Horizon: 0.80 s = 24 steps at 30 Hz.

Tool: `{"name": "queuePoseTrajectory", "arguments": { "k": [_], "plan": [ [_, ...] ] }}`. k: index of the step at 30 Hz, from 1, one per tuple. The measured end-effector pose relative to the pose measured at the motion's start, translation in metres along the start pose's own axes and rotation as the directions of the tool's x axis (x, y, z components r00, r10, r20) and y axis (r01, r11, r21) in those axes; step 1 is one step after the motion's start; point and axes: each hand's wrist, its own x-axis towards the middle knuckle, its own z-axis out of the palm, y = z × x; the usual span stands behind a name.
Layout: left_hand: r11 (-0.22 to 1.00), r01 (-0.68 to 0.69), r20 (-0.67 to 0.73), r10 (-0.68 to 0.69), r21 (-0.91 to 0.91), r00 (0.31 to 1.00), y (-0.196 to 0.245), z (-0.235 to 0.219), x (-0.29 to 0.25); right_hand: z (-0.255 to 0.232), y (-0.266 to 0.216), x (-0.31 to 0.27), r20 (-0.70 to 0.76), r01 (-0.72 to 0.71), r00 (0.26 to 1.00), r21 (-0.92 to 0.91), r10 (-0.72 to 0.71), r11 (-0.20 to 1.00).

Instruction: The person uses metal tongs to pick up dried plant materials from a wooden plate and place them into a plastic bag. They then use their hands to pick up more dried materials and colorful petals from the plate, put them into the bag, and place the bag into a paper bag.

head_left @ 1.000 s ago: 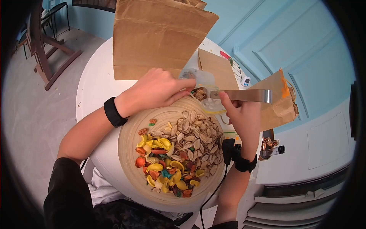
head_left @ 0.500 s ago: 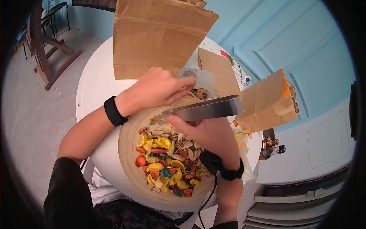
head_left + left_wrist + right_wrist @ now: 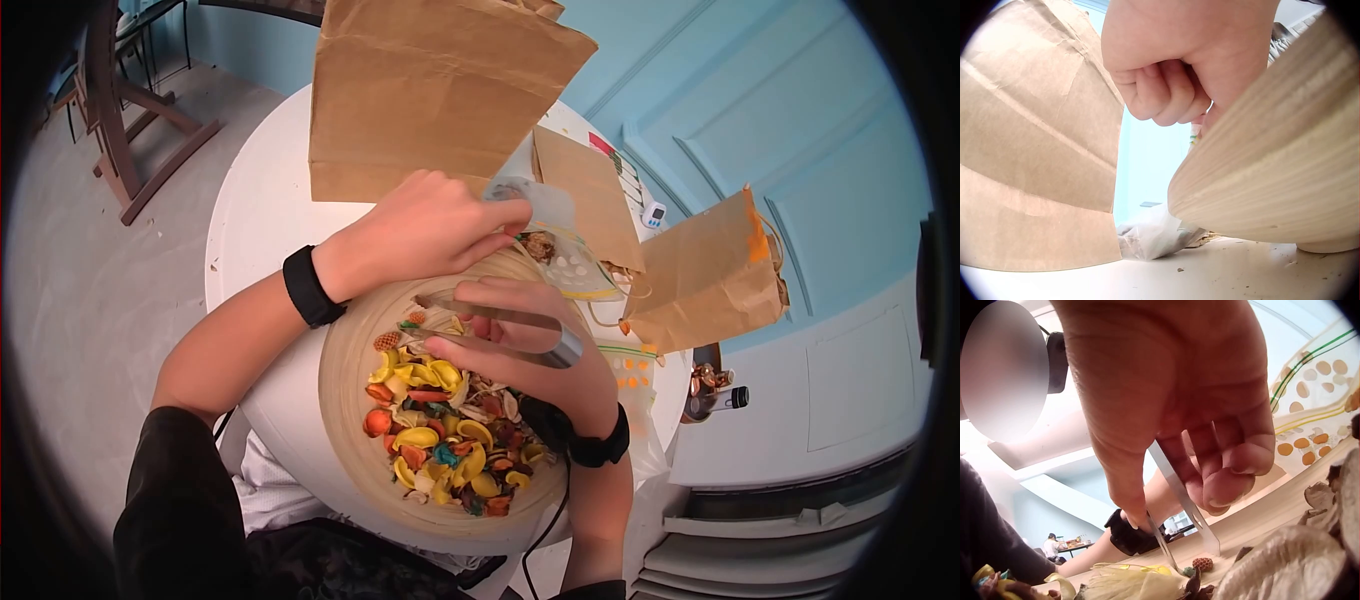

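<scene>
My left hand (image 3: 425, 228) is at the far rim of the wooden bowl (image 3: 347, 430), its thumb and forefinger pinching the edge of a clear zip bag (image 3: 572, 268) with a brown clump inside. In the left wrist view its other fingers (image 3: 1166, 103) are curled. My right hand (image 3: 575, 388) grips metal tongs (image 3: 566, 345) over the bowl, arms spread. Their tips (image 3: 1210, 547) stand beside a small textured red-brown piece (image 3: 1202, 564) and a green bit (image 3: 1189, 572). Yellow and orange dried petals (image 3: 415, 438) fill the bowl's near side; pale dried pods (image 3: 1285, 569) lie partly hidden under my right hand.
A tall brown paper bag (image 3: 430, 110) stands behind the bowl. Another paper bag (image 3: 700, 275) leans at the right, near a flat brown paper piece (image 3: 590, 195) and a small white timer (image 3: 654, 214). A zip bag with orange dots (image 3: 632, 375) lies right of the bowl.
My right hand has brought the tongs from above the zip bag leftward and down to the bowl's far left part, where the arms now spread. My left hand keeps its place at the rim.
</scene>
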Motion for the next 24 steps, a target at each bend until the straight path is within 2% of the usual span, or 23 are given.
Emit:
{"name": "queuePoseTrajectory", "arguments": {
  "k": [1, 4, 7, 10, 13, 16, 19, 22, 24],
  "plan": [
    [1.0, -0.001, -0.001, 0.001, -0.004, 1.0, 0.0, 0.0, 0.0, 0.001, 0.001, -0.001, -0.017, -0.013, 1.0, 0.036, 0.014, 0.999],
    [1.0, 0.003, 0.009, -0.003, -0.004, 1.0, 0.0, 0.0, 0.0, 0.002, -0.01, 0.008, 0.049, -0.322, 0.947, 0.163, 0.318, 0.933],
    [1.0, 0.013, 0.015, -0.012, -0.015, 1.0, 0.001, 0.0, 0.0, 0.003, 0.006, 0.014, -0.031, -0.063, 0.998, -0.044, 0.062, 0.997],
    [1.0, 0.015, 0.024, -0.015, -0.008, 1.0, 0.001, 0.0, 0.001, -0.007, -0.012, 0.021, 0.104, -0.271, 0.954, -0.112, 0.282, 0.956],
    [1.0, 0.02, 0.024, -0.019, -0.011, 1.0, 0.002, 0.0, 0.001, -0.004, -0.007, 0.022, 0.07, -0.172, 0.982, -0.081, 0.178, 0.982],
    [1.0, 0.02, 0.029, -0.02, -0.001, 0.999, 0.002, -0.001, 0.001, -0.002, -0.006, 0.021, 0.037, -0.173, 0.984, -0.074, 0.176, 0.982],
    [1.0, 0.008, 0.01, -0.008, -0.023, 1.0, 0.0, 0.003, 0.001, -0.004, -0.006, 0.024, 0.094, -0.219, 0.969, -0.09, 0.227, 0.972],
    [0.999, 0.04, 0.079, -0.039, -0.011, 0.996, 0.003, -0.002, 0.002, -0.005, -0.009, 0.025, 0.076, -0.209, 0.974, -0.041, 0.212, 0.977],
    [1.0, 0.026, 0.046, -0.026, -0.003, 0.999, 0.002, 0.0, 0.001, -0.005, -0.008, 0.025, 0.086, -0.217, 0.972, -0.037, 0.219, 0.976]
  ]
}}
